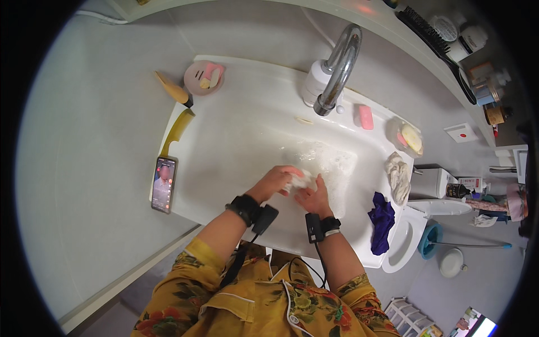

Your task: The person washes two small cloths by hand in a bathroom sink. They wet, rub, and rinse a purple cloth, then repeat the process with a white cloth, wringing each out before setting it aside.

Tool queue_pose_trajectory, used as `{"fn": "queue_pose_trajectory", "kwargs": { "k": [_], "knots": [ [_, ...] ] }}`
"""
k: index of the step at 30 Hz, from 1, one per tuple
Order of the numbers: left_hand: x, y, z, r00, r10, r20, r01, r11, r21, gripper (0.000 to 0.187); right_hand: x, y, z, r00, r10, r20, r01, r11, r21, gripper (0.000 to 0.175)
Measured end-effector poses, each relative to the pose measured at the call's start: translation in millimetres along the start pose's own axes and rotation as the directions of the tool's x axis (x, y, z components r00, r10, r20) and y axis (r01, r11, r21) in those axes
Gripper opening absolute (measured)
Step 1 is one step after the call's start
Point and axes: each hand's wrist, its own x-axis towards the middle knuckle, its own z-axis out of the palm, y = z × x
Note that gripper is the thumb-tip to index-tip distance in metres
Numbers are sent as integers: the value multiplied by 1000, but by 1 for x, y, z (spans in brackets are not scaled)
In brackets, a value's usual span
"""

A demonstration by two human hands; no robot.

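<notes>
Over the basin of a white washbasin [236,147], my left hand [276,181] grips a wet white cloth [301,180]. My right hand [313,198] is at the cloth's right side, fingers partly bent and spread; whether it pinches the cloth's edge cannot be told. Shallow, rippling water [332,164] lies in the basin beyond and beside the hands. The chrome faucet [341,67] arches above the far rim. A crumpled dark purple cloth [382,225] and a crumpled whitish cloth [398,179] rest on the right rim. A pink soap bar [366,117] lies right of the faucet.
A phone [164,184], a yellowish comb [179,128] and a wooden-handled brush [173,89] line the left edge, near a pink soap dish [204,78]. Another soap dish [408,137] stands at the back right. A toilet [404,240] adjoins on the right; a shelf holds a black hairbrush [438,46].
</notes>
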Motion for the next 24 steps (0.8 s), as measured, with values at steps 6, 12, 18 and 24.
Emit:
{"fn": "queue_pose_trajectory", "kwargs": {
  "k": [6, 12, 18, 24],
  "knots": [
    [-54, 31, 26, 960, 271, 69, -280, 929, 242, 34, 11, 6, 19, 938, -179, 297, 132, 976, 173, 43],
    [-20, 10, 36, 875, 390, -285, -185, 815, 549, 33, 7, 22, 43, 952, -287, 104, 289, 957, -6, 39],
    [35, -19, 16, 928, 203, -314, -34, 881, 472, 46, 3, 13, 50, 986, -164, -11, 163, 986, -24, 38],
    [43, -69, -36, 699, 323, -638, 142, 812, 566, 54, 3, -8, 4, 943, -236, -236, 254, 966, 47, 50]
  ]
}}
